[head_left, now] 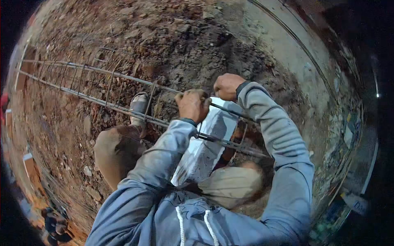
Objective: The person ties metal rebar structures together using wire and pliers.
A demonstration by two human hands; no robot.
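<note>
A long rebar cage (135, 114) of thin bars and square stirrups crosses in front of me from the far left. Its near end lies over a long white block (197, 160) between my legs. My left hand (193, 105) is wrapped round the cage's upper bar at the block's left edge. Just past the block's far end, my right hand (228, 86) is closed in a fist close to the upper bar. Whatever it may hold is hidden by the fingers.
Rough, clumpy soil (172, 45) surrounds the cage. One sandalled foot (139, 107) stands beside the bars. A pale strip of ground (283, 45) with long thin rods (303, 46) lies at the upper right. Bricks (30, 166) and another person (55, 225) are at the left.
</note>
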